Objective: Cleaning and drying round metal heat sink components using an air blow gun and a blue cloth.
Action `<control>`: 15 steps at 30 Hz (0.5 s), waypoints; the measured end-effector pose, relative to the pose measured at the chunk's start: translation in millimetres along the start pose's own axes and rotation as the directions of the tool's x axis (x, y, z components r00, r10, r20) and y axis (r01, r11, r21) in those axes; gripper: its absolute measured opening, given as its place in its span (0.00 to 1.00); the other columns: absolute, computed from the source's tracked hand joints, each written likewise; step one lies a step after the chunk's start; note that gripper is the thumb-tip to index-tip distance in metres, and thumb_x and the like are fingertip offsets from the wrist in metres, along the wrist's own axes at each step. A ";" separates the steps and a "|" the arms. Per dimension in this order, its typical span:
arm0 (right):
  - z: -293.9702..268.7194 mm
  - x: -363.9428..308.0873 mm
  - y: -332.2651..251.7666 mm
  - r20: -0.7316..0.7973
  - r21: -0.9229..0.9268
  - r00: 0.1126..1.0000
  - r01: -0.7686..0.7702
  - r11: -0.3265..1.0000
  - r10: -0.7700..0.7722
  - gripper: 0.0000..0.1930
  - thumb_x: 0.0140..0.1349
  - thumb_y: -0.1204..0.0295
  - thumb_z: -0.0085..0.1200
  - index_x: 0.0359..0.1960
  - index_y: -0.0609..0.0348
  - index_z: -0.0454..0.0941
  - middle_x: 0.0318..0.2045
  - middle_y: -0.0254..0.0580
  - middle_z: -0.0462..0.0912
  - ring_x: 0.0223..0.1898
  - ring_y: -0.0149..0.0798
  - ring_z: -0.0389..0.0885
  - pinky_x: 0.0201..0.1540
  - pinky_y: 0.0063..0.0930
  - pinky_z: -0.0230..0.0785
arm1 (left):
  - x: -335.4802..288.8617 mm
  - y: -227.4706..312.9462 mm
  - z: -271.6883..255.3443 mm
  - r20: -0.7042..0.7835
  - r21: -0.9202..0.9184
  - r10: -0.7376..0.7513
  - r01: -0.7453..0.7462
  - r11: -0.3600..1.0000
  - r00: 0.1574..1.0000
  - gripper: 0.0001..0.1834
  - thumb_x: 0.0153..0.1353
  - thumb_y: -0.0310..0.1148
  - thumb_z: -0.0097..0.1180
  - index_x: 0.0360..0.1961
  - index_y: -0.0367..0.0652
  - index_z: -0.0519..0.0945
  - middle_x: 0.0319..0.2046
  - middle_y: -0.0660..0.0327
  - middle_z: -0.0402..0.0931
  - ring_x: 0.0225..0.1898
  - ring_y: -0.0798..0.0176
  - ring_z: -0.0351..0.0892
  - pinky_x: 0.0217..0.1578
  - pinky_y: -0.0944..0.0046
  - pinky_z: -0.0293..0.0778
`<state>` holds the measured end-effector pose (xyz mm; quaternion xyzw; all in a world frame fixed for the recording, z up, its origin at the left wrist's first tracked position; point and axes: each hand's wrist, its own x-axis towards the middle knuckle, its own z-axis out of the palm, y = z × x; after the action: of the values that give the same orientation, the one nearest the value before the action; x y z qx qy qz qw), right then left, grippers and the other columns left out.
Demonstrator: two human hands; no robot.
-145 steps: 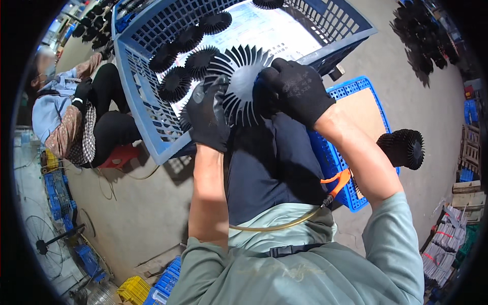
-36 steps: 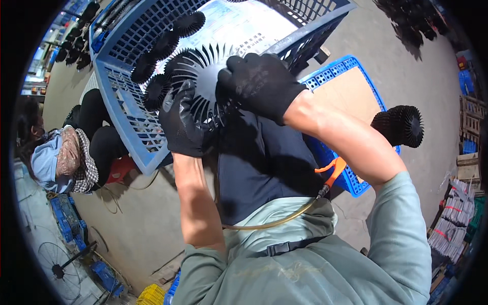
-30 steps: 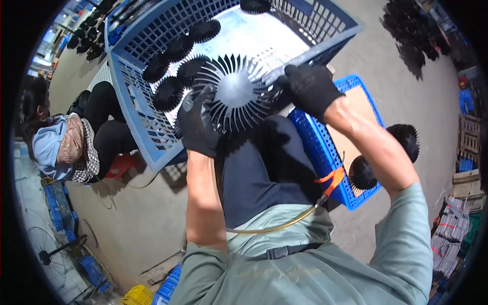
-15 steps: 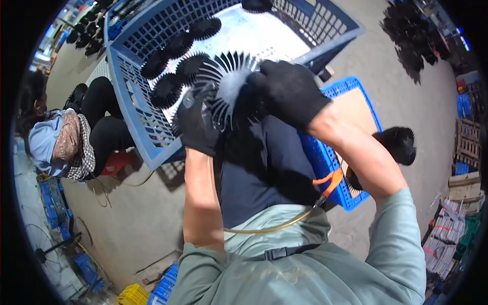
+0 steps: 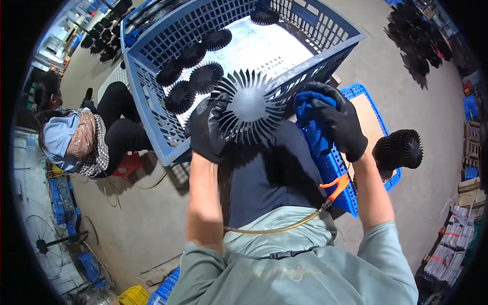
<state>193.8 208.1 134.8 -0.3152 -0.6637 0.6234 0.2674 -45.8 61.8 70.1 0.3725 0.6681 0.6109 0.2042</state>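
Note:
A round black heat sink [image 5: 248,104] with thin fins radiating from a smooth grey disc is held up over my lap, its disc face turned upward. Gripping its left edge is my black-gloved left hand [image 5: 207,131], thumb over the fins. To the right, apart from the heat sink, my gloved right hand [image 5: 341,122] is closed around a bunched blue cloth [image 5: 314,133]. Several similar black heat sinks [image 5: 205,77] lie inside the large grey-blue crate [image 5: 152,133] just beyond my hands, on a white printed sheet.
An orange-handled air gun [image 5: 337,188] with a yellowish hose rests by my right thigh. Beside it stands a smaller blue crate [image 5: 352,199] with a cardboard sheet and stacked finned parts [image 5: 401,150]. Another person [image 5: 84,137] sits at the left. More black parts [image 5: 414,43] stand far right.
My right hand has come off the heat sink and moved right, and a blue cloth now shows in it. The heat sink has turned its disc face up, still in my left hand.

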 end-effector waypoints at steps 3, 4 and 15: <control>16.0 -3.9 -14.4 -0.015 0.315 1.000 0.025 0.949 -0.021 0.12 0.61 0.75 0.53 0.46 0.61 0.77 0.38 0.47 0.80 0.40 0.36 0.80 0.44 0.29 0.74 | 5.1 3.9 -13.8 0.167 0.213 0.355 -0.385 0.898 0.920 0.13 0.58 0.24 0.46 0.40 0.31 0.80 0.36 0.52 0.79 0.37 0.55 0.79 0.40 0.62 0.73; 20.6 1.5 -13.5 -0.019 0.317 1.000 0.024 0.948 -0.019 0.12 0.61 0.75 0.53 0.46 0.61 0.77 0.38 0.47 0.80 0.40 0.36 0.80 0.44 0.29 0.74 | 9.2 3.8 -14.4 0.279 0.273 0.506 -0.573 0.773 0.816 0.13 0.58 0.25 0.47 0.40 0.31 0.80 0.36 0.52 0.79 0.37 0.56 0.79 0.40 0.62 0.73; 99.8 68.7 -19.6 0.405 -0.748 0.868 0.495 0.442 -0.287 0.09 0.55 0.75 0.55 0.39 0.57 0.77 0.38 0.52 0.78 0.38 0.54 0.80 0.41 0.40 0.74 | 6.6 -21.3 -7.6 0.129 -0.064 -0.006 0.014 0.998 0.992 0.14 0.58 0.24 0.52 0.44 0.29 0.79 0.37 0.54 0.80 0.39 0.61 0.79 0.42 0.66 0.74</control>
<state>72.2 193.6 143.8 -0.1698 -0.9571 0.1823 0.1477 -60.9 62.2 52.0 0.4010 0.6353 0.6057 0.2620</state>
